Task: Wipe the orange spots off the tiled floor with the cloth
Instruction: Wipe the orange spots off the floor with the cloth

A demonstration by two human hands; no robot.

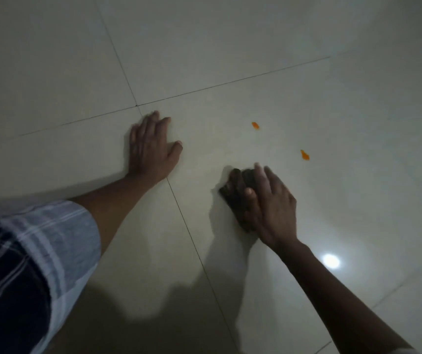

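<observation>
Striped sleeve, blue-grey with pale lines and a dark band, fills the lower left corner nearest the lens; bare forearm runs out of it up to the left hand.

Head view, landmark = cloth.

Cloth: dark, bunched, lying on the pale tiled floor, just right of a grout line that runs from below the left hand toward the bottom edge.

Right hand: laid on top of the cloth, covering its right side. Fingers close together and only slightly bent, pressing down; thumb lies across the cloth's near part. Fingertips blurred, so cannot tell whether they curl round the cloth's far edge.

Left hand: left of the cloth and a little beyond it, well apart from it, planted palm-down on the floor. Fingers straight, lightly spread, thumb angled out toward the cloth; holding nothing.

Orange spots: two showing. One spot lies beyond the cloth, apart from it. Second spot lies beyond and to the right of the cloth, nearer the right hand's fingertips but not touched by them.

Bright round light reflection on the floor, right of the cloth and nearer the camera, beside the right forearm. Dark shadows on the tiles below both arms.
</observation>
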